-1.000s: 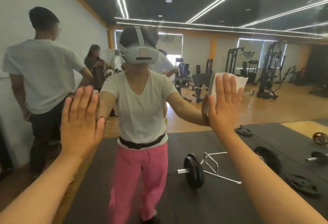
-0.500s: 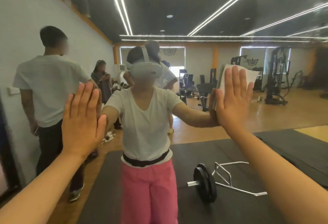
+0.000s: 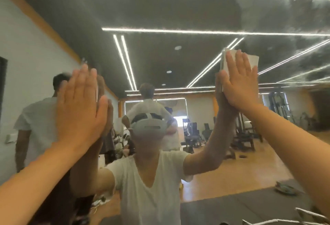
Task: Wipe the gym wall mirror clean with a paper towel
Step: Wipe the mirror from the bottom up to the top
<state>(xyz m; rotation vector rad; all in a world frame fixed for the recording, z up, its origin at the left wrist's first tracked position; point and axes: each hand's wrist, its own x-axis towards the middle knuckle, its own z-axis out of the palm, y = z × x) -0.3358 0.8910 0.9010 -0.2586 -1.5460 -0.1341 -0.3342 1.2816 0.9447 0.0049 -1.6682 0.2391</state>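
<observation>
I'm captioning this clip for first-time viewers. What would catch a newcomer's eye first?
Two raised hands lie flat against the mirror: the left hand bare at centre-left, the right hand pressing a folded white paper towel to the glass, higher on the right. Between them, lower centre, the wearer's reflection in a grey headset faces the camera. Hazy smears streak the glass along the top.

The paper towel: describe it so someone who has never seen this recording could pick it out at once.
The wall mirror fills the view. In its upper right the right hand presses flat on the glass, and the paper towel is the folded white sheet under its fingers, corners showing past them. The left hand, raised opposite, is bare.
</observation>
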